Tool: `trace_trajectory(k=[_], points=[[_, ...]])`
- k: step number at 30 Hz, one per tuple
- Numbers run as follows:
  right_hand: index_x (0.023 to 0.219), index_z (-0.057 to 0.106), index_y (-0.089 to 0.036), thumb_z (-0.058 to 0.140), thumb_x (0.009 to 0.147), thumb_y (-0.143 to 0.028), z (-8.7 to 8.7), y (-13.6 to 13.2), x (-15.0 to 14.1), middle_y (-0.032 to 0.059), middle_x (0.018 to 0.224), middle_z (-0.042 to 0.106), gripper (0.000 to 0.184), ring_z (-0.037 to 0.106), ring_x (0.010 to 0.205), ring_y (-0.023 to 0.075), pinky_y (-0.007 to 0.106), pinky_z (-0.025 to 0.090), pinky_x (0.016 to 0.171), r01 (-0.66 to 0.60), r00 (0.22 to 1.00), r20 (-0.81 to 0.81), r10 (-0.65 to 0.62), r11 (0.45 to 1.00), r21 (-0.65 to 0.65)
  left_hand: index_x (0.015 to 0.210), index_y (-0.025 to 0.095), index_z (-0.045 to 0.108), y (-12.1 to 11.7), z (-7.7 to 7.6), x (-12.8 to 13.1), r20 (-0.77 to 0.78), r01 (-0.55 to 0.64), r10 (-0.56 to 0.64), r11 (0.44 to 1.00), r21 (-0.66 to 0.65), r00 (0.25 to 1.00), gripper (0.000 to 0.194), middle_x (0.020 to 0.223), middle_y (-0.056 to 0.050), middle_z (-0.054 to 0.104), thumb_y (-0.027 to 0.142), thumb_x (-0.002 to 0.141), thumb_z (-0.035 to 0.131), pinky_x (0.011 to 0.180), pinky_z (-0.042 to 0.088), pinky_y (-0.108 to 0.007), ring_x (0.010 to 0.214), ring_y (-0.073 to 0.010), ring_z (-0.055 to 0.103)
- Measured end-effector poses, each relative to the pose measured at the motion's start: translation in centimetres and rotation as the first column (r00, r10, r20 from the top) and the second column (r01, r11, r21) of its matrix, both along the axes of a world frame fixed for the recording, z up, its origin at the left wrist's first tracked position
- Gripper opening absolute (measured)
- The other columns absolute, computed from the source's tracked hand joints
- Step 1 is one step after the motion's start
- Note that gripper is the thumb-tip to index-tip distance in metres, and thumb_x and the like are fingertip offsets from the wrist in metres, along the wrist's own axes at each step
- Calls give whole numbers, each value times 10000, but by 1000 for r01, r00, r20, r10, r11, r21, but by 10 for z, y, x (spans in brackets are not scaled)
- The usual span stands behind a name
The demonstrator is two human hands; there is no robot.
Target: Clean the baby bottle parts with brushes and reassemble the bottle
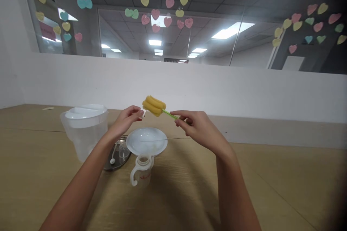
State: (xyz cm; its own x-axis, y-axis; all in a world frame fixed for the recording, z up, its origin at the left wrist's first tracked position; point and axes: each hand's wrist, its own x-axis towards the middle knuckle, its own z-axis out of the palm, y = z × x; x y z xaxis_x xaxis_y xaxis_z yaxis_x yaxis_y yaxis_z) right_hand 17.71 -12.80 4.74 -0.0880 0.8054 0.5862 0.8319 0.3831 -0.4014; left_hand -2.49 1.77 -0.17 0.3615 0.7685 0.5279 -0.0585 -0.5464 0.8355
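Note:
My right hand [195, 127] pinches the thin green handle of a bottle brush with a yellow sponge head [154, 105], held tilted in the air. The sponge head points toward my left hand [129, 116]. Between the left fingertips is a small white piece [143, 114], close beside the sponge; whether they touch, I cannot tell. Below the hands stands an open baby bottle [143, 176] with two side handles and red print. Just behind it sits a white bowl [132, 148] with a thin straight rod [153, 140] in it.
Left of the bowl, a round metal tray [112, 167] holds a clear cap [124, 151] and a straw with a round white end [112, 161]. A translucent lidded pitcher [88, 135] stands further left. Behind the wooden table [271, 180] rises a white wall with a window.

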Motion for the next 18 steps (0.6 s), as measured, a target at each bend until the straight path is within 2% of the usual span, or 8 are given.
trace_trajectory(k=[3, 7, 9, 11, 14, 16, 17, 18], points=[[1152, 616, -232, 473, 864, -239, 0, -1, -3, 30, 843, 657, 321, 529, 547, 103, 241, 423, 544, -31, 999, -32, 31, 1000, 2, 925, 150, 553, -13, 9, -1, 223, 104, -71, 984, -142, 972, 330, 877, -52, 639, 418, 743, 618, 834, 497, -350, 830, -165, 626], [1149, 617, -242, 473, 873, -268, 1, -7, -7, 26, 834, 655, 313, 523, 547, 101, 242, 427, 551, -75, 996, -46, 75, 997, 6, 891, 145, 553, -18, 14, -1, 354, 199, -120, 961, -194, 928, 297, 881, -75, 650, 417, 775, 581, 856, 504, -360, 888, -202, 642], [1130, 629, -244, 474, 873, -274, 2, -9, -7, 21, 819, 653, 302, 519, 544, 100, 241, 424, 549, -80, 996, -32, 80, 997, -8, 901, 151, 553, -17, 15, -1, 353, 182, -111, 967, -176, 929, 308, 880, -68, 652, 436, 782, 559, 845, 509, -353, 895, -202, 642], [1124, 633, -243, 480, 868, -271, 3, -8, -5, 19, 808, 650, 299, 518, 543, 101, 239, 419, 544, -55, 998, -29, 55, 998, -13, 973, 161, 542, -14, 12, 0, 298, 71, -32, 990, -121, 954, 356, 899, -63, 654, 462, 784, 544, 815, 513, -348, 882, -195, 640], [1119, 635, -229, 486, 859, -255, 3, -4, 0, 25, 810, 648, 301, 520, 546, 103, 235, 411, 535, 0, 999, -41, -1, 1000, -16, 1095, 156, 511, 0, -3, 3, -23, -240, 243, 966, 101, 970, 433, 972, -90, 650, 481, 809, 495, 800, 492, -353, 891, -206, 623], [1118, 634, -221, 485, 856, -245, 2, 1, 3, 27, 810, 647, 303, 518, 544, 101, 232, 406, 529, 19, 999, -39, -20, 999, -31, 1152, 140, 498, 12, -19, 8, -397, -316, 434, 890, 329, 809, 421, 1081, -126, 622, 420, 838, 468, 852, 453, -362, 973, -231, 592], [1122, 632, -219, 485, 854, -243, 1, 3, 4, 26, 806, 646, 306, 515, 540, 100, 230, 402, 524, 25, 999, -37, -26, 999, -37, 1192, 137, 481, 18, -29, 10, -580, -263, 481, 868, 421, 658, 414, 1148, -137, 595, 370, 851, 456, 895, 424, -364, 1043, -240, 560], [1127, 629, -219, 485, 854, -243, 1, 5, 5, 24, 803, 645, 310, 513, 537, 98, 228, 398, 521, 28, 999, -35, -30, 999, -44, 1187, 132, 502, 24, -39, 14, -669, -213, 468, 877, 430, 577, 406, 1171, -143, 587, 307, 821, 513, 928, 397, -362, 1090, -254, 534]])
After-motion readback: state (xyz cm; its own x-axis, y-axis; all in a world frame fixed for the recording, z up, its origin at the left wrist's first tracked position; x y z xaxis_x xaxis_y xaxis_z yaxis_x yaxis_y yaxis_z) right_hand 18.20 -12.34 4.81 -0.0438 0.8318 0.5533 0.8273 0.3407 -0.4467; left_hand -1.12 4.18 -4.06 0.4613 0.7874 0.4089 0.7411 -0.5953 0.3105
